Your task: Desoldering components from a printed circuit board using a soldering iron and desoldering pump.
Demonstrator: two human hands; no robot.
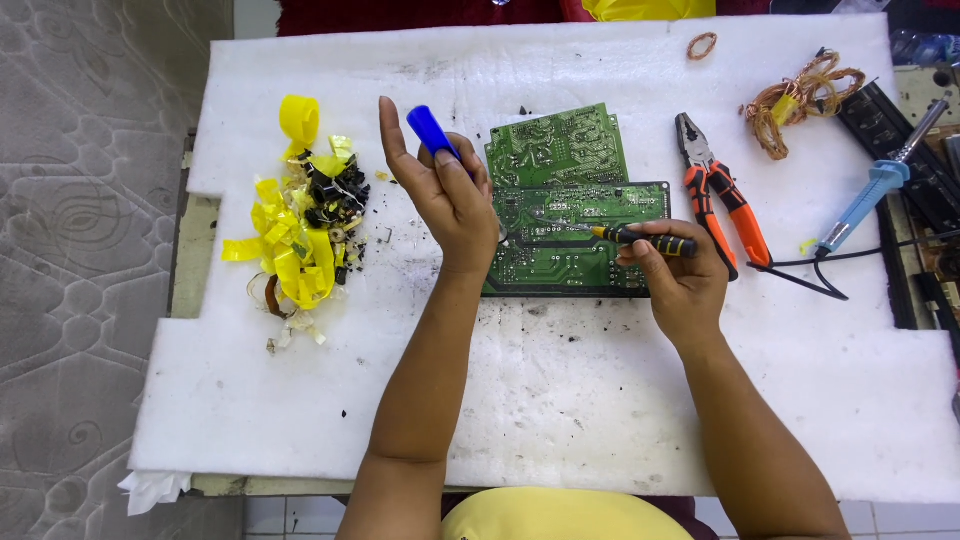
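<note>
left hand (pixel 450 195) clamped on blue tool (pixel 432 130), lifted at 10 o'clock of board (pixel 570 215); right hand (pixel 680 275) clamped on screwdriver (pixel 625 235). board unheld, so tip may slip and scratch it.

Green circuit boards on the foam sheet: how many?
2. One green circuit board lies farther back; the second green circuit board lies nearer, under both hands, partly covered. Edges touching or overlapping.

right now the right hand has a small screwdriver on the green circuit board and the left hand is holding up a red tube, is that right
Not quite: the tube in the left hand is blue, not red, as the head view shows. The rest holds: the right hand has a small screwdriver with its tip on the green circuit board.
</note>
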